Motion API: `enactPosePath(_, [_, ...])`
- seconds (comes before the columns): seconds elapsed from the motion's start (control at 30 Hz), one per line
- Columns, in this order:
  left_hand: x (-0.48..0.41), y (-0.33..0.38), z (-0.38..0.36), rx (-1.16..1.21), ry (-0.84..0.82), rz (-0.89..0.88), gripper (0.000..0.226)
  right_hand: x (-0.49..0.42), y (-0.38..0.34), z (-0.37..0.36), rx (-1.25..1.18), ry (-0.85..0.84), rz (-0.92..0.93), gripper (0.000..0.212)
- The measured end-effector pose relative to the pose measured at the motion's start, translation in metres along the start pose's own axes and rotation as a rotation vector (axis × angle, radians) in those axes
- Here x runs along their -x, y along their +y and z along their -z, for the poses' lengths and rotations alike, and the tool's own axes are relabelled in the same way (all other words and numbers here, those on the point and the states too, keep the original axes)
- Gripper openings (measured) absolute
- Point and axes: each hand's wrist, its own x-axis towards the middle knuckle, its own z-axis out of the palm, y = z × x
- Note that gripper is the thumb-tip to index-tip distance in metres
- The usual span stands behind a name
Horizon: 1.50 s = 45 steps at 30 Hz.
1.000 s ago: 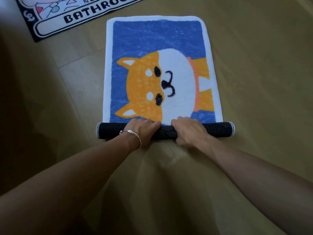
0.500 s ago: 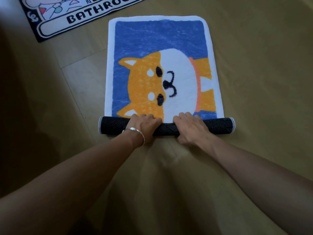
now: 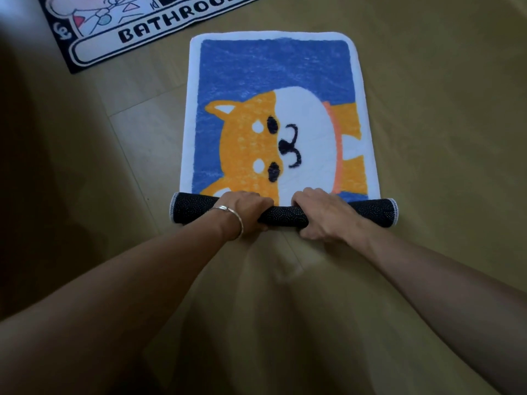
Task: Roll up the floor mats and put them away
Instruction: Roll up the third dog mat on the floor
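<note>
A blue floor mat with an orange and white dog [image 3: 273,115] lies flat on the wooden floor, its white border all around. Its near end is rolled into a tube that shows the black dotted underside [image 3: 285,213]. My left hand [image 3: 245,209], with a silver bracelet at the wrist, grips the roll left of its middle. My right hand [image 3: 322,215] grips it right of the middle, fingers over the top and thumb underneath. The roll covers the dog's lower ear.
A second mat [image 3: 137,27], black-edged with a cartoon and the word BATHROOM, lies flat at the top left, about a hand's width from the dog mat's far corner. Wooden floor [image 3: 442,138] surrounds both mats.
Both hands have rolled the tube farther away from me, so the roll is thicker and less of the flat dog picture shows. The grip looks the same.
</note>
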Motion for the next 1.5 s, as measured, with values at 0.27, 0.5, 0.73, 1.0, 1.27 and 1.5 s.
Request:
enactPosePath(0.27, [0.013, -0.003, -0.009, -0.224, 0.137, -0.058, 0.075, -0.007, 0.003, 0.005, -0.061, -0.074, -0.042, 0.045])
enactPosePath(0.5, [-0.001, -0.005, -0.001, -0.062, 0.047, -0.004, 0.048, -0.001, 0.001, -0.004, 0.104, 0.083, 0.006, 0.074])
enactPosePath(0.73, [0.014, -0.003, -0.012, -0.236, 0.197, -0.019, 0.082, -0.005, 0.007, 0.008, -0.121, -0.044, -0.017, 0.038])
enactPosePath(1.0, [-0.004, -0.007, 0.006, -0.042, 0.059, -0.01, 0.044, 0.005, 0.003, -0.009, 0.176, 0.184, -0.038, 0.094])
enactPosePath(1.27, [0.008, -0.001, -0.011, -0.183, 0.216, 0.036, 0.084, -0.01, 0.012, 0.007, -0.035, -0.029, 0.0, 0.041])
enactPosePath(1.5, [-0.005, -0.005, 0.008, -0.031, 0.044, -0.004, 0.062, 0.006, 0.005, -0.005, 0.186, 0.185, -0.017, 0.078])
